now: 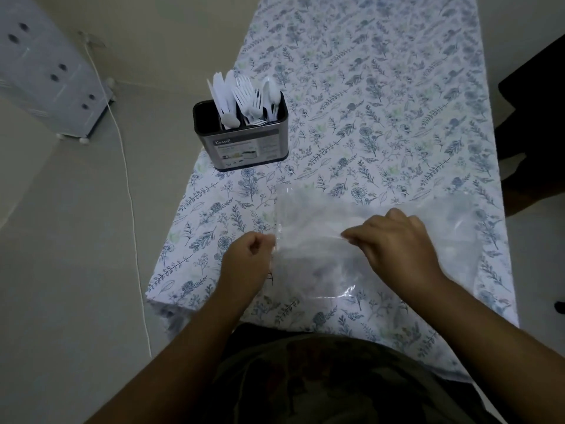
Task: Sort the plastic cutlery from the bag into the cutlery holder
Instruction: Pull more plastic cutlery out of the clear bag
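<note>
A table (397,102) draped in a white cloth printed with blue-grey leaves and flowers is carrying two things — a metal cutlery holder (244,145) standing upright near its left edge, and a clear plastic bag (382,240) lying mostly flat across its near end.

The cutlery holder (241,139) stands on the table (397,102), near its left edge. Forks (247,96), knives (222,93) and spoons (270,93) stand in it. The bag (382,240) lies in front, to the right.
</note>
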A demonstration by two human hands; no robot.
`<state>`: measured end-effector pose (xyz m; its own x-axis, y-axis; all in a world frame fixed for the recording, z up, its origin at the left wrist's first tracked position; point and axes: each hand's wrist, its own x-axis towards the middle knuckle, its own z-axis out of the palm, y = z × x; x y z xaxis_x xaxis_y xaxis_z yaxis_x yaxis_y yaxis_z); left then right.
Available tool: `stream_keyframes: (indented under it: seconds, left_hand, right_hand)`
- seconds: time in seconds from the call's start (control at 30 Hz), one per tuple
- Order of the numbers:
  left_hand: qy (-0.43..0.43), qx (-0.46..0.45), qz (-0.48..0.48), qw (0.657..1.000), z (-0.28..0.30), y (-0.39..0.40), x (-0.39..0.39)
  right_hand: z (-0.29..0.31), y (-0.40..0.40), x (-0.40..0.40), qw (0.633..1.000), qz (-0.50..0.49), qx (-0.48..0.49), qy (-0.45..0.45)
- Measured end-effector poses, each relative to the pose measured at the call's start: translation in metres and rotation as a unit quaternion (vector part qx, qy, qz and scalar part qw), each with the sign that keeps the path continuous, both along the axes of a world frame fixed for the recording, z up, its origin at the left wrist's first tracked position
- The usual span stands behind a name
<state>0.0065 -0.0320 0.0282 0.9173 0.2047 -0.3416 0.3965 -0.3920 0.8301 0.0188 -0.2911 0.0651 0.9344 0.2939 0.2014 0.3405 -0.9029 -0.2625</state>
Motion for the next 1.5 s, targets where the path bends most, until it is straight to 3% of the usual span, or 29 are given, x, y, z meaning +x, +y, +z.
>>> stream_keyframes:
  seconds: [0.23, 0.37, 0.57, 0.73, 0.87, 1.0, 1.13, 1.27, 1.5]
  left_hand:
    - [0.036, 0.095, 0.035, 0.994, -0.021, 0.010, -0.006]
    - [0.054, 0.131, -0.036, 0.989, -0.022, 0.012, -0.009]
    - [-0.007, -0.010, -0.087, 0.996, -0.016, -0.009, -0.001]
    - [0.019, -0.119, 0.081, 0.989, -0.001, -0.010, 0.006]
    - [0.030, -0.179, 0.074, 0.981, 0.012, -0.006, 0.016]
    - [-0.013, -0.083, 0.045, 0.995, 0.010, -0.007, 0.027]
    - [0.023, 0.064, 0.003, 0.998, -0.007, -0.001, 0.027]
    - [0.028, 0.018, 0.033, 0.999, -0.004, -0.010, 0.021]
    - [0.067, 0.044, -0.025, 0.996, 0.001, -0.036, 0.024]
  right_hand:
    - [0.005, -0.005, 0.004, 1.000, 0.019, -0.005, 0.002]
    - [0.000, -0.009, 0.007, 0.999, -0.001, 0.007, 0.032]
    - [-0.006, -0.005, 0.003, 0.997, -0.021, 0.035, 0.064]
    - [-0.004, -0.005, 0.003, 0.994, -0.057, 0.034, 0.083]
    - [-0.009, -0.004, -0.001, 0.983, -0.056, 0.041, 0.168]
    - [-0.017, -0.010, -0.011, 0.983, -0.080, 0.044, 0.156]
    - [-0.037, -0.013, -0.021, 0.986, -0.122, -0.033, 0.110]
    - [-0.051, -0.014, -0.018, 0.986, -0.121, -0.032, 0.109]
    - [-0.043, -0.017, -0.015, 0.988, -0.093, -0.006, 0.120]
